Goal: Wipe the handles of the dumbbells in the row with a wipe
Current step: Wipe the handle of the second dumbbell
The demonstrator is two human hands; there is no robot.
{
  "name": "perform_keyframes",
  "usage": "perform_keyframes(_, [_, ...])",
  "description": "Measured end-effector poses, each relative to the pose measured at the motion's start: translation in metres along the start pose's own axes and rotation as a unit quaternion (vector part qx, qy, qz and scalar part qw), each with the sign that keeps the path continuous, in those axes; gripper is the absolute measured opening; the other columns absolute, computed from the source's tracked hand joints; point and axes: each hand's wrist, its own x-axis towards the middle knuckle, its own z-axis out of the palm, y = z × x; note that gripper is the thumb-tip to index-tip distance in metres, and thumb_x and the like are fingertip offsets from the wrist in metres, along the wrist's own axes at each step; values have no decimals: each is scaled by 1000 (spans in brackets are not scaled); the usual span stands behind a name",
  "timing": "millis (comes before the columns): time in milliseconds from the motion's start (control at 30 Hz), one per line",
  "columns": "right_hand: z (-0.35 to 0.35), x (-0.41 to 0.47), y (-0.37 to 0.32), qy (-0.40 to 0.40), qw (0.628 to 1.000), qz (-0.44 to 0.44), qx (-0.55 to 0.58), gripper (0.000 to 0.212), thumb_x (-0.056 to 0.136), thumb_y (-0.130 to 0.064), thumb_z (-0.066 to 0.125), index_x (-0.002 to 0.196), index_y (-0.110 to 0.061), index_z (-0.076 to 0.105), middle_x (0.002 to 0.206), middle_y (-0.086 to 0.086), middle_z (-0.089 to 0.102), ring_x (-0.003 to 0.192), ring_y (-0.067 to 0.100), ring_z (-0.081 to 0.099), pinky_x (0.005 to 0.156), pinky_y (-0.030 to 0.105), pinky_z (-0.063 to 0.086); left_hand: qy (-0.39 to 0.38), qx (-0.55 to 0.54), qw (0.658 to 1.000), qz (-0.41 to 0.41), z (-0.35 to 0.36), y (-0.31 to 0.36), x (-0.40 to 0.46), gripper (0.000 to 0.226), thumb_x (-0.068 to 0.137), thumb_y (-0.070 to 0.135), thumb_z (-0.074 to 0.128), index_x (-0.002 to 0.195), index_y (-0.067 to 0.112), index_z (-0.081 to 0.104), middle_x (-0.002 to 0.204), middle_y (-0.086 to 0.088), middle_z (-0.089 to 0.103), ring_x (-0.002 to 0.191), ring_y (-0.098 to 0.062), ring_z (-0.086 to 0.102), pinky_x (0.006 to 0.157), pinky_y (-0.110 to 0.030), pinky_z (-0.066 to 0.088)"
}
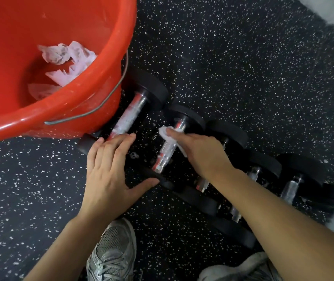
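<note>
Now the right hand (200, 153) is pinching a wipe (167, 136) around the second dumbbell's handle (165, 154); the left hand (109, 169), open and flat, is bracing the first dumbbell (129, 116), crowded at ten o'clock by a red bucket (81, 102) holding used wipes (67, 61).

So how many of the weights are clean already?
I can't count clean ones for sure. Used wipes lie crumpled in the red bucket, so some wiping looks done. The right hand presses a wipe on the second dumbbell's handle, while the left hand rests on the first dumbbell. More dumbbells wait to the right.
</note>
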Motion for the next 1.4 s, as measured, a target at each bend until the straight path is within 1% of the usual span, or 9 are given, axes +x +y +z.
perform_keyframes(133, [5, -1, -6, 10, 998, 37, 43, 64, 101, -14, 41, 152, -50, 25, 117, 2, 70, 98, 27, 68, 79, 40, 56, 0, -6, 1000, -2, 0, 0, 0, 99, 81, 73, 66, 151, 7, 40, 150, -10, 52, 142, -27, 46, 128, -43, 11])
perform_keyframes(300, [4, -23, -28, -111, 986, -80, 94, 56, 102, -27, 42, 147, -59, 28, 148, -11, 54, 127, 19, 59, 103, 35, 49, 5, -5, 1000, 1, 1, -1, 0, 101, 80, 72, 67, 151, 6, 41, 150, -11, 52, 142, -27, 46, 128, -45, 13])
perform_keyframes(633, [-3, 4, -2, 8, 999, 26, -31, 70, 99, -10, 49, 149, -53, 27, 100, -4, 71, 82, 23, 68, 60, 31, 43, 11, -7, 1000, 5, 1, 0, -1, 101, 79, 71, 70, 151, 6, 40, 150, -11, 52, 142, -27, 46, 128, -47, 15])
perform_keyframes(833, [0, -20, -24, -119, 988, -80, 65, 55, 102, -33, 42, 146, -61, 24, 147, -10, 55, 124, 20, 61, 101, 37, 50, 17, -10, 1000, 9, 2, 0, 0, 101, 79, 69, 71, 150, 5, 40, 149, -12, 52, 142, -27, 47, 128, -48, 16])
perform_keyframes(967, [-5, -16, -26, -94, 990, -102, 28, 54, 99, -38, 27, 147, -61, 19, 151, -9, 51, 123, 21, 63, 101, 33, 51, 15, -15, 1000, 7, 0, 0, 0, 101, 80, 70, 69, 151, 5, 39, 149, -12, 52, 142, -28, 46, 128, -47, 15])
perform_keyframes(1067, [-12, -2, -4, -25, 999, -38, -26, 62, 103, -24, 38, 149, -59, 18, 127, -5, 69, 93, 18, 70, 77, 32, 57, 14, -17, 1000, 7, 0, 0, 0, 101, 80, 70, 69, 151, 5, 39, 150, -12, 51, 142, -27, 46, 128, -46, 14])
perform_keyframes(1167, [-11, 11, 0, -4, 997, 48, -53, 74, 99, -8, 43, 151, -55, 19, 94, -1, 66, 79, 24, 64, 62, 33, 37, 15, -16, 1000, 6, 0, 0, 0, 101, 80, 70, 69, 151, 5, 39, 149, -12, 51, 142, -27, 46, 128, -48, 15])
perform_keyframes(1300, [-4, -4, -6, -26, 999, 7, 27, 66, 100, -15, 44, 150, -55, 26, 121, -2, 69, 98, 22, 68, 73, 32, 50, 17, -13, 1000, 13, 2, -1, -1, 100, 80, 69, 72, 150, 4, 40, 148, -13, 53, 141, -29, 48, 127, -53, 19])
perform_keyframes(1400, [-1, -22, -23, -128, 982, -41, 132, 50, 95, -48, 26, 140, -68, 27, 145, -9, 57, 122, 16, 61, 101, 31, 50, 21, -9, 1000, 14, 2, -1, -1, 101, 79, 67, 74, 150, 3, 40, 148, -13, 53, 141, -29, 49, 127, -52, 19])
